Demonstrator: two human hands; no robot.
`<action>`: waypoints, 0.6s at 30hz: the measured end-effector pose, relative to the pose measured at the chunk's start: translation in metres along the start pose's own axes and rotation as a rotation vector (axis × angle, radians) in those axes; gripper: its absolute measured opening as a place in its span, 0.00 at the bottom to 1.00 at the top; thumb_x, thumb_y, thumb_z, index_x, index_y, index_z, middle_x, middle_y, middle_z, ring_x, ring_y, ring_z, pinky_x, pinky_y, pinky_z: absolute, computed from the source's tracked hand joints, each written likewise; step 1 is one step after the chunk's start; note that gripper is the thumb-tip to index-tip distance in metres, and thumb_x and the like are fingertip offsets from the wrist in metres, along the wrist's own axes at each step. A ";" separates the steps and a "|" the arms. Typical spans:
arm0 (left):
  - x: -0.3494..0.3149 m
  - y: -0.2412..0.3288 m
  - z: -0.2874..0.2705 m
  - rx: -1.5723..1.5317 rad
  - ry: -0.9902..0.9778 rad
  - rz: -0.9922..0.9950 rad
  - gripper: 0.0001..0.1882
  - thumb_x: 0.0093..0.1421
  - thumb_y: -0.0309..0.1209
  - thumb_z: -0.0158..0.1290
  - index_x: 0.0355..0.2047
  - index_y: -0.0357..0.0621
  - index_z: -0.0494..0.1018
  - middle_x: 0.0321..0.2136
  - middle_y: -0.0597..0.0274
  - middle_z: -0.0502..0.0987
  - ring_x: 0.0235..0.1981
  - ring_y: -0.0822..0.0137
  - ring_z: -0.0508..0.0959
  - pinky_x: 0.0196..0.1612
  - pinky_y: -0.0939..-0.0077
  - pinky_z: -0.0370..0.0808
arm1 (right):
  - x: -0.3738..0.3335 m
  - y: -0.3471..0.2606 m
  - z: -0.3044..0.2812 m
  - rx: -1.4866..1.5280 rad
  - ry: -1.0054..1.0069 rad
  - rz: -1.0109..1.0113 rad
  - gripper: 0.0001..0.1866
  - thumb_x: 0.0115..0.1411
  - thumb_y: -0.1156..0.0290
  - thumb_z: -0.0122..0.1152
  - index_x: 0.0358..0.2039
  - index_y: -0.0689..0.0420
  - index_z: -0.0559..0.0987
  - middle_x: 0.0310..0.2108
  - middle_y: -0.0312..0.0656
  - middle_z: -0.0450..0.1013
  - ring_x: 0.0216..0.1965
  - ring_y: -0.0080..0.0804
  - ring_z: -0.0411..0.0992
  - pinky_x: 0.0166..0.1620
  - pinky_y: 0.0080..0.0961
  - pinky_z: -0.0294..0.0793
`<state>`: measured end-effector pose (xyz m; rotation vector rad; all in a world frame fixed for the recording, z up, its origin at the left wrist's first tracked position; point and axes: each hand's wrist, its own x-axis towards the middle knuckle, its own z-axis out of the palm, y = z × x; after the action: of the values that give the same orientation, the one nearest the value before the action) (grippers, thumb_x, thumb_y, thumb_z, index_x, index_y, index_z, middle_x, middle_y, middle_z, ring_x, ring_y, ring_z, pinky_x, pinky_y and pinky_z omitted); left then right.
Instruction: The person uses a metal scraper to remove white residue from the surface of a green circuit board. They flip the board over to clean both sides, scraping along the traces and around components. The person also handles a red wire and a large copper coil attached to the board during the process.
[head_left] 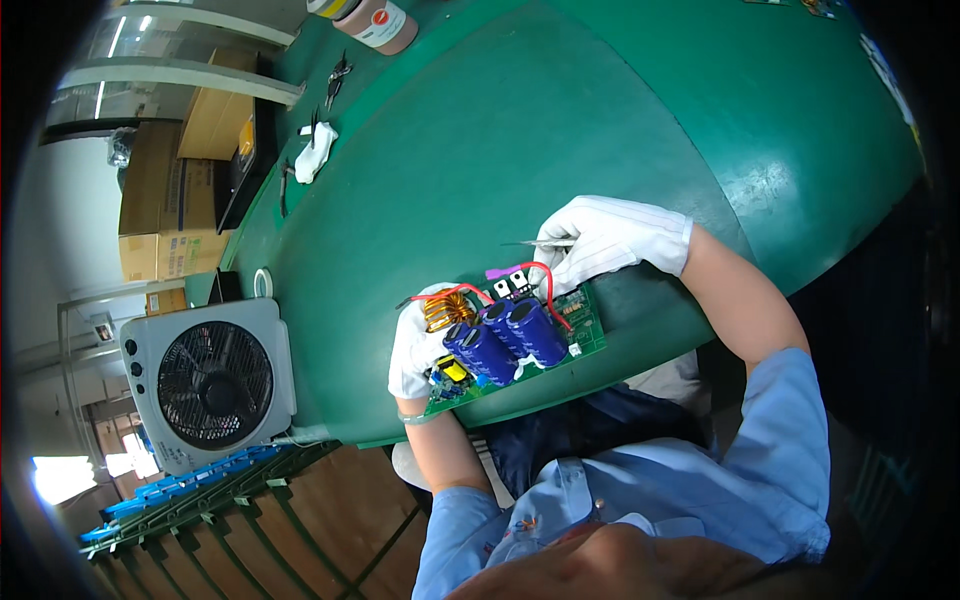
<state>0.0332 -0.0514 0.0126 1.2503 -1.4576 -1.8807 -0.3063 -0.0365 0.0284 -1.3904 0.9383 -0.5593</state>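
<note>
Near the front edge of the green table, my left hand (407,352), in a white glove, grips the left end of a green circuit board (590,325). The board carries several blue capacitors (537,332), a copper-wound coil (449,311) and a yellow component (453,369). Two red wires rise from it; a purple connector (504,272) sits on one of them. My gloved right hand (612,238) is closed on slim metal tweezers (543,243), their tips pointing left above the board's far side. The left fingertips under the board are hidden.
A grey box fan (215,385) stands left of the table (480,150). Along the far left edge lie pliers (338,80), a white cloth-like item (316,153) and a thin dark tool (284,190). A labelled bottle (380,26) stands farther back, with cardboard boxes (160,200) beyond the left edge.
</note>
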 end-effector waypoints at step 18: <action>0.002 -0.003 -0.002 0.072 -0.002 0.039 0.34 0.50 0.35 0.72 0.53 0.35 0.72 0.41 0.64 0.79 0.41 0.72 0.78 0.47 0.75 0.77 | -0.001 0.007 0.007 -0.181 -0.050 -0.145 0.27 0.51 0.66 0.70 0.52 0.61 0.78 0.45 0.45 0.77 0.47 0.35 0.75 0.51 0.30 0.73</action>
<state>0.0348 -0.0532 0.0090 1.2432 -1.5517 -1.8191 -0.3023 -0.0305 0.0210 -1.6377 0.8695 -0.5556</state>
